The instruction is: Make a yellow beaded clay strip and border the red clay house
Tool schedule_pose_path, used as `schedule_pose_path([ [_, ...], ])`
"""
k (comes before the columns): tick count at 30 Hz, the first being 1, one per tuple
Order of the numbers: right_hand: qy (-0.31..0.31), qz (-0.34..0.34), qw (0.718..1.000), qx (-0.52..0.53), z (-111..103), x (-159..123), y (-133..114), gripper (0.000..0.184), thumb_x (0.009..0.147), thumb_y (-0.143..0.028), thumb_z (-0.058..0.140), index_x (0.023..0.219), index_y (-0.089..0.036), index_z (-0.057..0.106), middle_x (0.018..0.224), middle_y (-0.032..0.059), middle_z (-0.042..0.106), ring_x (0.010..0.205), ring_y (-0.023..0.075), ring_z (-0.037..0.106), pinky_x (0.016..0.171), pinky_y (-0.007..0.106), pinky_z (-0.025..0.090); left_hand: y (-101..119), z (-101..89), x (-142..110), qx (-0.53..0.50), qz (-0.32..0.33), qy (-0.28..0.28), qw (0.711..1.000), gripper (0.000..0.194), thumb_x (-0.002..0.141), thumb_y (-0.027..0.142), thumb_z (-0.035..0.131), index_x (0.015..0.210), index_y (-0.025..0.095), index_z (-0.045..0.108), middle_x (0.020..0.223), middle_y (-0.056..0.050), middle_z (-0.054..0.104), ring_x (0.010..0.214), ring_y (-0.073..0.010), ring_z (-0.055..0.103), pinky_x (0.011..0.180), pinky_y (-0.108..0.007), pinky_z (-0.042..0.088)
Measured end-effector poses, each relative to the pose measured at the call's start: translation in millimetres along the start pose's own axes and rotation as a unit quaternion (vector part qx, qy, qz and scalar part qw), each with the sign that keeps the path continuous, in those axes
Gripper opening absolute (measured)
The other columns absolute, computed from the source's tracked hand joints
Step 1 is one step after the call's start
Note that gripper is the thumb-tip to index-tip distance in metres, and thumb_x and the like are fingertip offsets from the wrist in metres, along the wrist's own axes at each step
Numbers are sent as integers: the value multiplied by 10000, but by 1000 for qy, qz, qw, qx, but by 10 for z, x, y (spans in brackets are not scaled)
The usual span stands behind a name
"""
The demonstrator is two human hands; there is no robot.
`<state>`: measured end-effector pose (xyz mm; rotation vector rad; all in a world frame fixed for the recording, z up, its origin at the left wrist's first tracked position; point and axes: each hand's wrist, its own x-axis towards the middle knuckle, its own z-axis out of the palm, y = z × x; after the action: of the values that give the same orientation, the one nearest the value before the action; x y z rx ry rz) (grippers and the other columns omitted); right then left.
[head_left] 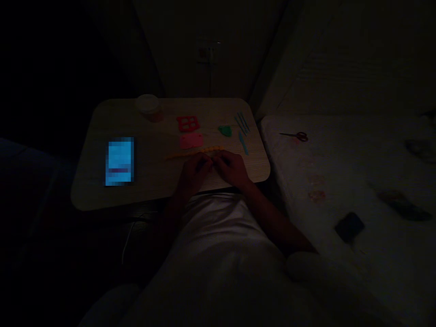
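In dim light my left hand (196,170) and my right hand (231,167) meet over the near side of a small table (150,181). The fingers of both are curled and pinched together, fingertips almost touching. What lies between them is too dark to see. Just beyond the knuckles runs an orange strip (213,148), lumpy like a braid, and a thin orange strand (177,156) stretches left from behind my left hand. Farther back lie a pink flat slab (191,141), a red window-shaped frame (188,123) and a green lump (225,131), all looking like modelling clay.
Several light-blue modelling tools (243,142) lie at the table's right. A lidded tub (149,106) stands at the back left, a glowing, pixelated screen (119,161) in front of it. Scissors (299,136) and a dark object (349,227) rest on the pale surface to the right.
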<state>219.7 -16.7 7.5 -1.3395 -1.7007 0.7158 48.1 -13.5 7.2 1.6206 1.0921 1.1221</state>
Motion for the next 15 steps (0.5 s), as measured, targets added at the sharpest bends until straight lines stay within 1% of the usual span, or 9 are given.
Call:
schedule_pose_path([
  [5, -1, 3, 1000, -1, -3, -1, -6, 272, 941, -398, 575, 858, -185, 723, 773, 29, 716, 685, 167, 608, 635, 266, 419, 6, -3, -1, 0, 3, 0, 1000, 143, 879, 332, 604, 834, 197, 621, 708, 26, 627, 674, -140, 576, 655, -255, 458],
  [11, 0, 2, 1000, -3, -3, -4, -6, 284, 943, -406, 578, 843, -183, 723, 736, 20, 698, 654, 160, 588, 614, 265, 404, -12, -1, -3, -1, -2, 1, 1000, 143, 871, 338, 607, 842, 199, 623, 734, 20, 637, 691, -146, 590, 654, -256, 468],
  [15, 0, -1, 1000, 5, -4, -3, -6, 273, 941, -394, 581, 843, -180, 720, 735, 21, 689, 664, 161, 593, 624, 263, 413, -6, -1, -1, 3, -3, 2, 1000, 150, 870, 344, 605, 830, 200, 619, 713, 21, 627, 675, -143, 575, 644, -253, 454],
])
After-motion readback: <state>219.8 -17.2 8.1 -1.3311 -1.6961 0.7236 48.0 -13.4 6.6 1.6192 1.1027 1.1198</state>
